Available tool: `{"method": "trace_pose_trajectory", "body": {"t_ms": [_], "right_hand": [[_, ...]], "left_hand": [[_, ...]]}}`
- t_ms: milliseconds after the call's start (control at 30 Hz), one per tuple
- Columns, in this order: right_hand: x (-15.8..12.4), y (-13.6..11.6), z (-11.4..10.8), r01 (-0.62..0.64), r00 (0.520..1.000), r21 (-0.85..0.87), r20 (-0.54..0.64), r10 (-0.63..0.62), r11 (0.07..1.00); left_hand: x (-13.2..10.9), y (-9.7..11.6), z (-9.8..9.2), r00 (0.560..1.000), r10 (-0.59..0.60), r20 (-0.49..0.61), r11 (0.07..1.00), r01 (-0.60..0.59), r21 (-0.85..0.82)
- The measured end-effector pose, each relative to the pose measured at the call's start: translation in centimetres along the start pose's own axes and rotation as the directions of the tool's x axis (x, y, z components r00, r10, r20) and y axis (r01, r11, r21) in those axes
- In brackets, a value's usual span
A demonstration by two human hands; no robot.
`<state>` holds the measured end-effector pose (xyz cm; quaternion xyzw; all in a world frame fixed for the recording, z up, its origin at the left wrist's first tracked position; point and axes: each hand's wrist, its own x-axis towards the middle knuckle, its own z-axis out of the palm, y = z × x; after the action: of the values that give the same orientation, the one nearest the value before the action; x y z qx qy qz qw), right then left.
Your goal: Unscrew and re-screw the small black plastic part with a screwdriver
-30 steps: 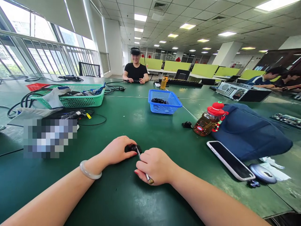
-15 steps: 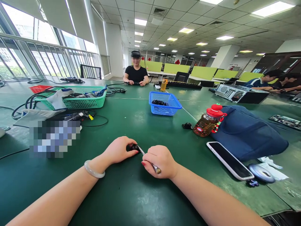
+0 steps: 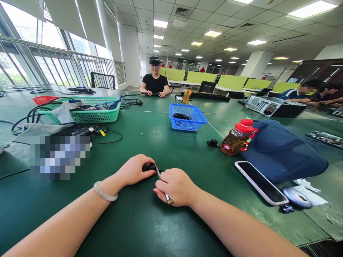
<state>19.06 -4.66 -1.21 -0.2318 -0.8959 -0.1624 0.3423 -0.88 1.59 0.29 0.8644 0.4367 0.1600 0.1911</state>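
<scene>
My left hand (image 3: pixel 136 170) is closed around a small black part (image 3: pixel 150 166), pinning it against the green table (image 3: pixel 150 221). Much of that part is hidden under my fingers, so its exact kind does not show. In a fist-like grip, my right hand (image 3: pixel 175 187) holds a slim metal tool with a brownish rounded end (image 3: pixel 169 200). The tool's thin tip meets the black part beside my left fingertips; whether it is a brush or a tweezer-like tool I cannot make out.
Ahead stands a blue basket (image 3: pixel 188 125) holding black pieces. To the left are a green basket (image 3: pixel 100 116) with gloves and cables. On the right lie a red-lidded bottle (image 3: pixel 232 141), a dark blue bag (image 3: pixel 284 150), a phone (image 3: pixel 261 182) and a mouse (image 3: pixel 298 197). A person (image 3: pixel 154 84) sits opposite.
My right hand has shifted slightly left and down, and the tool now stands steeper, its tip farther left over the black part. My left hand stays on the part.
</scene>
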Motion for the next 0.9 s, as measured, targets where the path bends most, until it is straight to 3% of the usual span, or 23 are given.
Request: {"method": "trace_pose_trajectory", "body": {"t_ms": [233, 367, 533, 767, 900], "right_hand": [[-0.1, 0.6, -0.1, -0.071, 0.997, 0.009, 0.043, 0.071, 0.997], [-0.1, 0.6, -0.8, -0.097, 0.993, 0.113, -0.050, 0.103, 0.989], [-0.1, 0.5, -1.2, -0.096, 0.995, 0.213, -0.016, 0.101, 0.972], [0.1, -0.1, -0.9, -0.009, 0.999, 0.076, 0.039, 0.006, 0.997], [0.1, -0.3, -0.2, -0.052, 0.994, -0.002, 0.095, 0.052, 0.999]], "left_hand": [[0.1, -0.8, 0.1, 0.998, -0.059, 0.001, 0.985, 0.058, -0.161], [0.1, -0.9, 0.2, 0.998, -0.062, -0.004, 0.987, 0.061, -0.148], [0.2, -0.8, 0.1, 1.000, -0.008, -0.001, 0.995, 0.008, -0.097], [0.2, -0.5, -0.1, 1.000, -0.004, -0.010, 0.997, 0.003, -0.081], [0.3, -0.7, 0.1, 0.995, -0.086, -0.041, 0.990, 0.081, -0.115]]}}
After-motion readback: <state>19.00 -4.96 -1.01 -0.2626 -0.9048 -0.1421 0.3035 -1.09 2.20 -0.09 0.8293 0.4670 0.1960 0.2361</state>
